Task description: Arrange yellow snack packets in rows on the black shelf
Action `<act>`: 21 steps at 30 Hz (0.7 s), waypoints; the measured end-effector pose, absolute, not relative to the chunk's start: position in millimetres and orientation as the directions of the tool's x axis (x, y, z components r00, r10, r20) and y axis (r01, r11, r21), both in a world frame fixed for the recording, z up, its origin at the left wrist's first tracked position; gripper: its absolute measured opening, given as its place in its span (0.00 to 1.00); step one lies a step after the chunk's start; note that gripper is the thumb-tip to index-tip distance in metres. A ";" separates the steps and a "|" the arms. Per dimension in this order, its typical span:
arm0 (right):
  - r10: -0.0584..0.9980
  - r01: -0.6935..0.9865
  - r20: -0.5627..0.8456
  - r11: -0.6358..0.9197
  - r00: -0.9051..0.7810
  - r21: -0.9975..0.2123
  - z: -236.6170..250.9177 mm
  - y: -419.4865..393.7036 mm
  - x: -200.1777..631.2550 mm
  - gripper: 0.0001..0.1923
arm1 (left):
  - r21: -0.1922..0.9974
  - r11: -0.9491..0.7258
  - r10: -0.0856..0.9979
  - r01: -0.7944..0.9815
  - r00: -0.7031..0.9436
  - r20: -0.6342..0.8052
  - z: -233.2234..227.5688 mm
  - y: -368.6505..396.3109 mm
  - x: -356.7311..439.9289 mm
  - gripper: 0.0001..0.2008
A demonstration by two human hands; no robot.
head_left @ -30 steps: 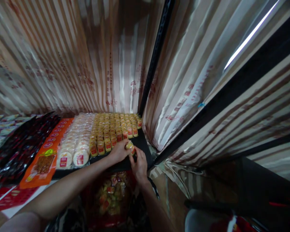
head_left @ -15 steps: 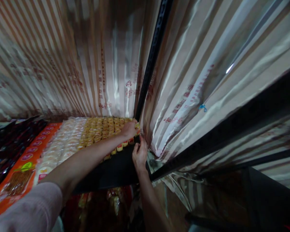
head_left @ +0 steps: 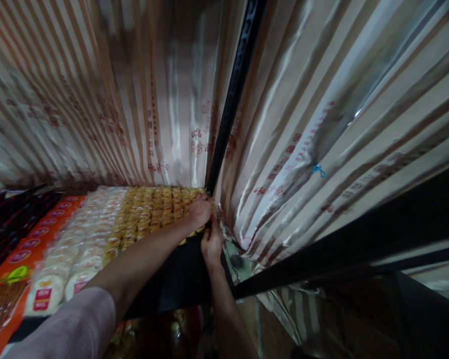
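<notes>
Yellow packaged snacks (head_left: 149,212) stand in tight rows on a dark shelf (head_left: 172,276). At the right end of these rows, beside the corner post, my left hand (head_left: 201,209) is bent over with its fingers closed on a yellow packet, mostly covered by the hand. Just below it, at the shelf's right edge, my right hand (head_left: 212,244) has its fingers curled upward close to the left hand. What lies between the right fingers is hidden.
White round packets (head_left: 86,239), an orange package (head_left: 33,244) and dark packages (head_left: 11,224) lie to the left. A black upright post (head_left: 230,104) rises at the corner. Striped printed sheeting (head_left: 172,89) hangs behind; a dark beam (head_left: 340,224) crosses the right side.
The view has shifted slightly, showing more of the white packets' front ends. My right hand has moved up closer to the left hand, which stays at the end of the yellow rows.
</notes>
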State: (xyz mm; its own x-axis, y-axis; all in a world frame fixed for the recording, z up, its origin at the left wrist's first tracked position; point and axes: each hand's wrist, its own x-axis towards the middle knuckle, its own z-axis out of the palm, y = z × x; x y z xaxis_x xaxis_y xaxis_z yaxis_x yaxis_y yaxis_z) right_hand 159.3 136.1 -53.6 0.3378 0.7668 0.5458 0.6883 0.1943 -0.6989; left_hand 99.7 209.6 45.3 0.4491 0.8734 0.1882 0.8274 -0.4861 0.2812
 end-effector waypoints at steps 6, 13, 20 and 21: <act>0.788 0.716 0.517 0.144 0.335 -0.683 -62.2 146.9 162.2 0.29 | 0.281 -0.482 0.874 0.830 0.435 0.215 42.2 213.6 101.5 0.13; 0.777 0.744 0.547 0.158 0.311 -0.649 -64.6 143.7 160.4 0.28 | 0.312 -0.470 0.882 0.826 0.428 0.194 38.4 212.7 102.3 0.11; 0.787 0.740 0.523 0.132 0.326 -0.660 -65.6 142.9 158.8 0.26 | 0.342 -0.461 0.884 0.819 0.392 0.254 52.0 200.3 96.7 0.14; 0.783 0.737 0.533 0.147 0.321 -0.660 -65.7 143.6 159.7 0.26 | 0.366 -0.454 0.887 0.812 0.372 0.276 53.2 195.3 95.0 0.14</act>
State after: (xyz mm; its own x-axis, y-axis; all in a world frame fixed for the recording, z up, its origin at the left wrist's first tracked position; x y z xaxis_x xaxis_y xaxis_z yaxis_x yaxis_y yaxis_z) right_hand 159.7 143.6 -65.7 0.3213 0.7825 0.5333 0.7365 0.1475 -0.6601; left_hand 95.0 195.3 53.2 0.3715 0.8865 0.2757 0.8123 -0.4542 0.3658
